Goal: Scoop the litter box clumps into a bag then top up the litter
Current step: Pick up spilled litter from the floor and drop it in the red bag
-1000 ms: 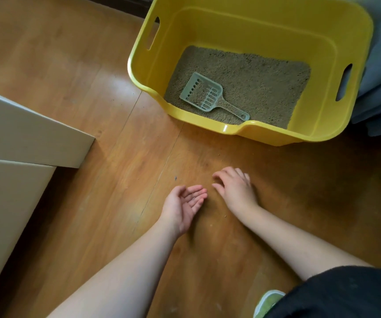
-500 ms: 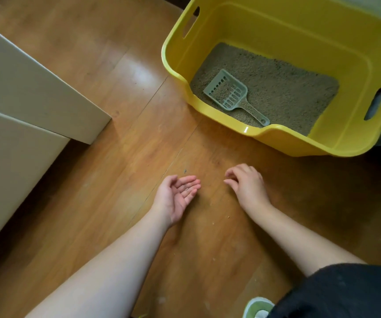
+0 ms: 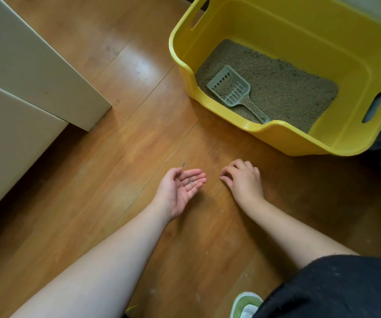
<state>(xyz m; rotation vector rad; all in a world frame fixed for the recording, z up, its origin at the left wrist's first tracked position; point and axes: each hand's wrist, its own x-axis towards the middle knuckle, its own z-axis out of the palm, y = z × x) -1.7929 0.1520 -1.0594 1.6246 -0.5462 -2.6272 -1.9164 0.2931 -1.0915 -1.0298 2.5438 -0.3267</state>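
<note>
1. On the wooden floor [image 3: 139,125] we find the yellow litter box [image 3: 285,26], and inside it the grey scoop [image 3: 230,90] lying on the litter [image 3: 281,86], its handle pointing at the near wall.
2. Our left hand [image 3: 180,191] is palm up, fingers relaxed, with a few grains on it; our right hand [image 3: 244,180] is palm down, fingers curled onto the floor, and we cannot tell whether it pinches anything.
3. We judge the scoop light and rigid, best taken by its handle; the litter is loose and spills easily.
4. The white cabinet [image 3: 35,65] bounds the left. Bare floor lies between hands and box. No bag is in view.
</note>
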